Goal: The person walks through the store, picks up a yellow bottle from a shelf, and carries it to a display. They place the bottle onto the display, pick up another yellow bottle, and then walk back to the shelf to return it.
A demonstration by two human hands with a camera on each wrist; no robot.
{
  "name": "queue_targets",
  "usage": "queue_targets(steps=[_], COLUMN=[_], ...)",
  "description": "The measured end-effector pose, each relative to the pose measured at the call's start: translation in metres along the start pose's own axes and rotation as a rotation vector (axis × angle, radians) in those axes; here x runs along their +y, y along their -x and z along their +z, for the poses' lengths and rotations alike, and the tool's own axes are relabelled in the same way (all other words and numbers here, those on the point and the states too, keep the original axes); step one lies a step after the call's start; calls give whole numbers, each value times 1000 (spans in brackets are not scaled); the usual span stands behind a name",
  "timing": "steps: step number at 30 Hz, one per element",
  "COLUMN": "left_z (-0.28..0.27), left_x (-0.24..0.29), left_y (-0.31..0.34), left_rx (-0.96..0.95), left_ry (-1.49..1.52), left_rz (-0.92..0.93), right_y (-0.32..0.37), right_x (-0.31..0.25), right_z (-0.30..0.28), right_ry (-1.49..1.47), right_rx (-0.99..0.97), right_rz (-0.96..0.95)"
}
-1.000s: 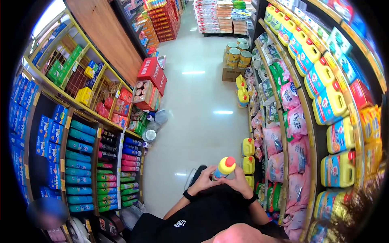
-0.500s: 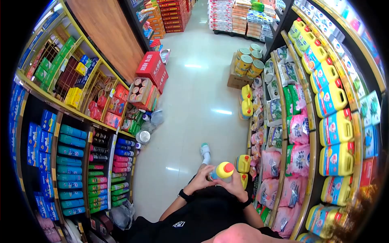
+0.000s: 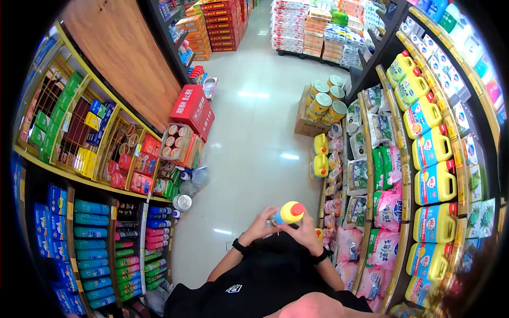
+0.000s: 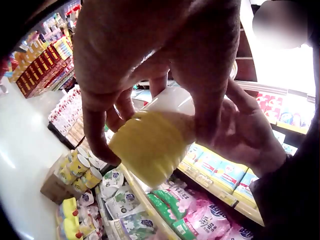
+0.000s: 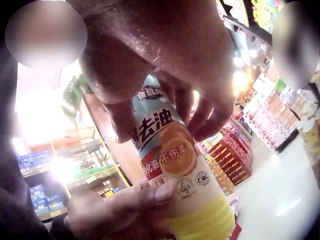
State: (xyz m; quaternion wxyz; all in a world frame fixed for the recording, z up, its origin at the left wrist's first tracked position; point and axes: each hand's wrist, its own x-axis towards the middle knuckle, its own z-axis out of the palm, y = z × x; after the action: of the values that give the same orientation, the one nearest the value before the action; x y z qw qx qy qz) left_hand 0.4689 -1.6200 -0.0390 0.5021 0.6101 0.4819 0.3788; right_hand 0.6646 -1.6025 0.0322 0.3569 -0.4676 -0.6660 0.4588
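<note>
Shop floor (image 3: pixel 254 132) is running up the middle of the head view, w/ the right shelving (image 3: pixel 405 175) and the left shelving (image 3: pixel 69 175) flanking it. Yellow jugs (image 3: pixel 435 180) are filling the right shelving's upper tiers, and pink bags (image 3: pixel 387 206) are sitting lower down. A person in a black top (image 3: pixel 265 286) is standing btwn the two, nearer the right side.

The bottle (image 3: pixel 289 213) is being held up in front of the chest, over the floor. It is tilting w/ its red cap (image 3: pixel 298 209) uppermost, near the right shelving but touching nothing on it.

It's prob. plastic & full of liquid, so I'm judging it fairly heavy for its size. The wall is likely stiff enough not to buckle under a grip. The glossy label (image 5: pixel 170 150) is likely making it a bit slippery. Best hold is looking like mid-body on the label band, w/ a second hand under the base. The cap is too small & smooth to carry by.

Both hands are grasping it. The left hand (image 3: pixel 260 225) is wrapping fingers & thumb round the body from the left side. The right hand (image 3: pixel 305 233) is clasping it from the right & below. In the wrist views the fingers of both are curling close round the bottle, w/ no gap showing.
</note>
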Motion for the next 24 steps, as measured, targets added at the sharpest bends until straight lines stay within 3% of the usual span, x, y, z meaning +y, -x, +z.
queue_targets(steps=[7,11,13,19,24], left_z=[-32,-48,-57,-91,-124], left_x=[7,-21,-21,-24,-21], left_y=[-54,-93,-119,-213,-295], left_rx=[-4,-30,6,35,54], left_ry=[41,-61,-79,67,-62], left_rz=[-53,-35,18,-61,-15], right_y=[-60,-100,-130,-241,-330], right_x=[15,37,41,50,53], right_z=[4,1,-3,-22,-45], right_ry=[-9,-60,-74,-73,-80], right_rx=[38,18,0,-19,-64], right_rz=[-5,49,58,-5,-28])
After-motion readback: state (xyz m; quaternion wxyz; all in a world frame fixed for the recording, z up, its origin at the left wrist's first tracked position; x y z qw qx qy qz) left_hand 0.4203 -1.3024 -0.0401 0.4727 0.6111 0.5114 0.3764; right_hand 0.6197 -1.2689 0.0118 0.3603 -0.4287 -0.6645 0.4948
